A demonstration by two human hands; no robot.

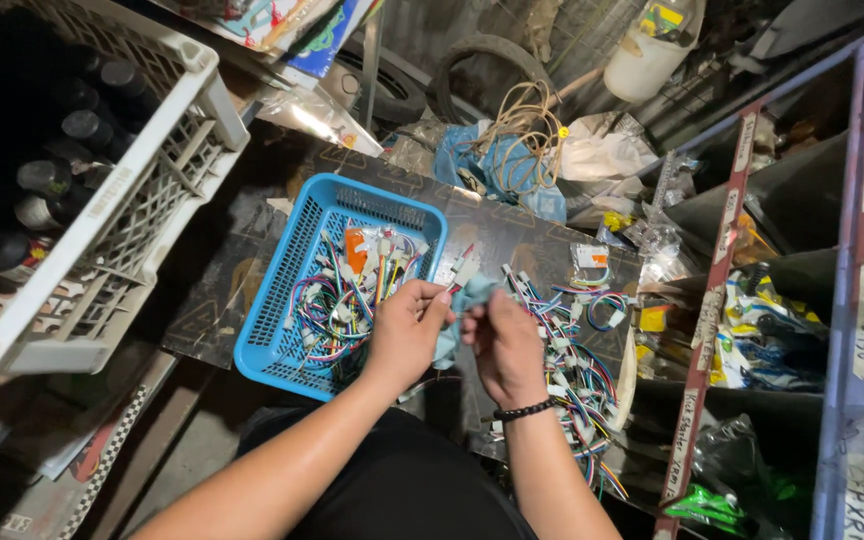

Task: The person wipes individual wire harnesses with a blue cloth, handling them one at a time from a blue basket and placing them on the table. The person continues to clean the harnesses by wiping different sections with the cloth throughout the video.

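— Where does the light fall?
— Bright from overhead on the blue basket (292, 290) and dark surface (522, 245), which shows glare.
— And the edges?
— Deep shadow far left; wide-angle bending at the frame's sides.

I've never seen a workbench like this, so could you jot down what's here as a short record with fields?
left hand: grips a wire harness with a white connector
right hand: pinches a light blue cloth; black bead bracelet on the wrist
blue basket: holds coloured wire harnesses
loose harness pile: on the dark board, on the right-hand side
white crate: far left, dark bottles inside
shelves: right, bagged parts
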